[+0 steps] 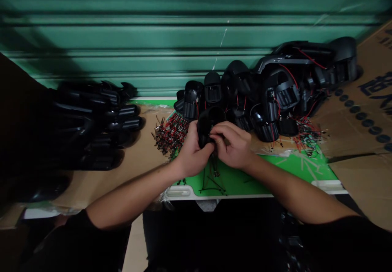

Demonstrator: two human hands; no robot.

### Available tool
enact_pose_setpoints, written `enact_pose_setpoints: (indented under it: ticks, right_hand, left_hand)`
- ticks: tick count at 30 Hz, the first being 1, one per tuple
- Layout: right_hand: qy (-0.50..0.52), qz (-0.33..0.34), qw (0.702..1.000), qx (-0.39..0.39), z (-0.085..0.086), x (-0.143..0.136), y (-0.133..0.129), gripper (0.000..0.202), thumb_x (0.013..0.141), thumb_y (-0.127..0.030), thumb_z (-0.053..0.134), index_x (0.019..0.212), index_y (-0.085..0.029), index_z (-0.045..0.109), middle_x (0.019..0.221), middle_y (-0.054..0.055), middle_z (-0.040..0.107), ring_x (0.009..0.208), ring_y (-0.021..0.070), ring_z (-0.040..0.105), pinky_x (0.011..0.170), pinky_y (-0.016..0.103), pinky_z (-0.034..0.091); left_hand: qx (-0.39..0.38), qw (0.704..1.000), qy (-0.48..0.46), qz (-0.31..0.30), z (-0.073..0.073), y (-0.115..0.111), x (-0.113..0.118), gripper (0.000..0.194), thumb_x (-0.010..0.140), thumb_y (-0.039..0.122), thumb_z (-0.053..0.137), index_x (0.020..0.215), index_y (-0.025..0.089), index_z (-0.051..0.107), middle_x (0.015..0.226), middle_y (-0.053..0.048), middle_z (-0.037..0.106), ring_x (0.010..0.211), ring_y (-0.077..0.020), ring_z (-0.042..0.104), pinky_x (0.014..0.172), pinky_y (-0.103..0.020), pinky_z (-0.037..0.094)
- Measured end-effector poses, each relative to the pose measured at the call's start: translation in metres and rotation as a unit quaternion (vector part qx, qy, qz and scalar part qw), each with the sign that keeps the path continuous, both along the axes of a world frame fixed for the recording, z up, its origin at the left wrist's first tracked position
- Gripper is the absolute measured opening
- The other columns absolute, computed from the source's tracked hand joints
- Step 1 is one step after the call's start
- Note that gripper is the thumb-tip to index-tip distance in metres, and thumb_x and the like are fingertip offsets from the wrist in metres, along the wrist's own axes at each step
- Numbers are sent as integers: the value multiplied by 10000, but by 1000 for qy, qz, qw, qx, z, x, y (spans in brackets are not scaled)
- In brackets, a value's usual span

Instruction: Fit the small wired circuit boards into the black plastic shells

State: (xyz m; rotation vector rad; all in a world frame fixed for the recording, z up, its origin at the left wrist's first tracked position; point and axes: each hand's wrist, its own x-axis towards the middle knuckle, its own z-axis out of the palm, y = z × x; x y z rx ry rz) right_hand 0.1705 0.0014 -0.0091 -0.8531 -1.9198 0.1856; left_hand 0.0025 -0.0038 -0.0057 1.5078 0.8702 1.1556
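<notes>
A black plastic housing (211,116) is held up over the green work surface (239,180) in the middle of the view. My left hand (196,151) grips it from the left side, thumb at its near edge. The fingers of my right hand (231,143) are pinched together at the housing's opening; what lies between their tips is too small and dark to make out. Below both hands, several thin wires (214,180) with small dark ends lie on the green surface. A heap of red and black wires (173,135) lies just left of my left hand.
Several black housings (269,96) with red wires are piled at the back right, beside another wire bunch (306,135). More dark housings (101,129) are stacked on cardboard at left. A green ribbed wall (153,39) stands behind; a cardboard box (364,117) bounds the right.
</notes>
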Motion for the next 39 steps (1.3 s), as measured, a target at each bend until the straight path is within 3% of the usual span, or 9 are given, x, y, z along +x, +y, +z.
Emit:
enact_pose_setpoints:
  ticks: [19, 22, 24, 26, 29, 31, 35, 39]
  right_hand:
    - [6, 1, 1000, 14, -3, 3, 2, 194, 977, -90, 632, 1091, -238, 687, 964, 62, 748, 886, 210, 727, 772, 359, 604]
    - [33, -28, 999, 10, 0, 1, 1, 147, 947, -126, 702, 1026, -248, 677, 926, 45, 727, 852, 209, 708, 749, 367, 599]
    - [97, -57, 993, -38, 2, -1, 0, 182, 902, -183, 778, 913, -251, 609, 837, 12, 650, 761, 186, 650, 679, 349, 579]
    - [204, -44, 967, -148, 5, -4, -1, 346, 857, -269, 842, 874, -265, 497, 809, -26, 562, 650, 147, 576, 568, 315, 551]
    - [338, 53, 870, -356, 9, -6, 2, 561, 770, -383, 922, 912, -295, 386, 819, -74, 518, 513, 113, 540, 412, 288, 522]
    - [364, 98, 811, -448, 12, -4, 4, 625, 706, -403, 961, 933, -300, 387, 805, -89, 539, 477, 123, 565, 373, 300, 531]
    - [363, 122, 761, -523, 16, 5, 9, 528, 727, -379, 930, 990, -276, 484, 752, -84, 607, 451, 129, 580, 380, 293, 521]
    - [382, 137, 745, -529, 19, 13, 12, 358, 812, -349, 829, 980, -243, 532, 660, -82, 616, 462, 116, 574, 433, 252, 484]
  left_hand:
    - [58, 998, 30, -2, 0, 6, -3, 520, 845, 145, 667, 1308, 172, 433, 1188, -77, 552, 1153, -231, 553, 1065, -390, 470]
    - [52, 999, 14, -4, 2, 7, -2, 484, 864, 164, 687, 1283, 174, 445, 1153, -69, 563, 1106, -219, 570, 1018, -384, 503]
    - [27, 1000, -10, -12, 3, 6, -1, 446, 881, 184, 694, 1255, 187, 450, 1101, -51, 564, 1015, -197, 592, 920, -357, 541]
    - [-19, 998, -45, -39, 3, 4, 0, 418, 912, 220, 690, 1245, 208, 437, 1035, -27, 565, 859, -164, 612, 768, -328, 563]
    - [-76, 990, -83, -80, 2, 1, 1, 393, 957, 290, 689, 1234, 237, 415, 948, 0, 588, 674, -139, 616, 619, -316, 554]
    - [-90, 989, -83, -89, 2, 1, 1, 379, 973, 323, 694, 1217, 242, 416, 895, 9, 613, 648, -146, 636, 607, -321, 558]
    - [-111, 984, -88, -105, 3, 2, 2, 348, 999, 359, 683, 1203, 232, 431, 872, 8, 651, 672, -149, 665, 640, -326, 576]
    - [-131, 977, -119, -119, 5, 4, 3, 346, 1012, 393, 667, 1209, 226, 437, 920, -15, 692, 674, -144, 681, 636, -324, 575]
